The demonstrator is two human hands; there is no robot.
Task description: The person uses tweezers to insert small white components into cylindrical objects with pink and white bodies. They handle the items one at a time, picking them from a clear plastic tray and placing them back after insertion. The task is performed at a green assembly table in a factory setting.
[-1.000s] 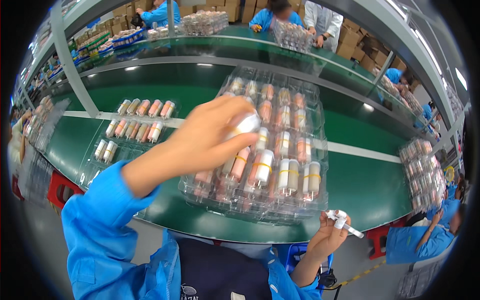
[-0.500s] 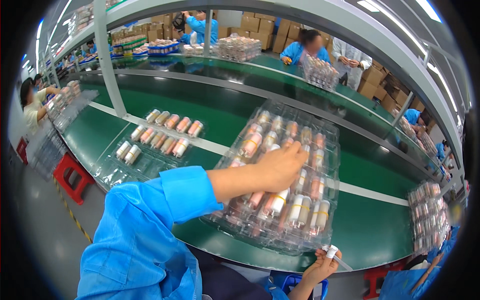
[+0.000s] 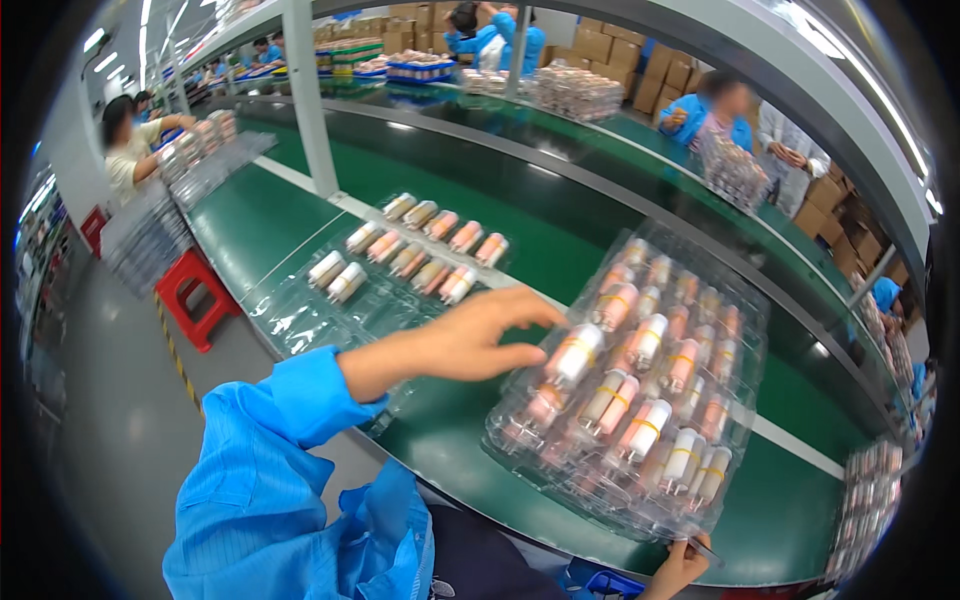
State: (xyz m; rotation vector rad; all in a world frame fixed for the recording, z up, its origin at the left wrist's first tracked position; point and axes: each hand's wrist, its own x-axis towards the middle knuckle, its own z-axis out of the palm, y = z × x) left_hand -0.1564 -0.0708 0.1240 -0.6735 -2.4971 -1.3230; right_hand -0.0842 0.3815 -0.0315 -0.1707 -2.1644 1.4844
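Glossy plastic trays (image 3: 748, 300), smooth tabletop (image 3: 240, 222)

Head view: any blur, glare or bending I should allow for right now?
Head view: the left hand looks slightly motion-blurred; head view: shiny glints on the clear trays muddle their edges; head view: fisheye distortion bows the grey overhead beam, and the corners go black.

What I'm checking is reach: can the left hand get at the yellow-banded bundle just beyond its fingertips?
Probably yes: the left hand is open beside the bundle, and nothing visible lies between them.
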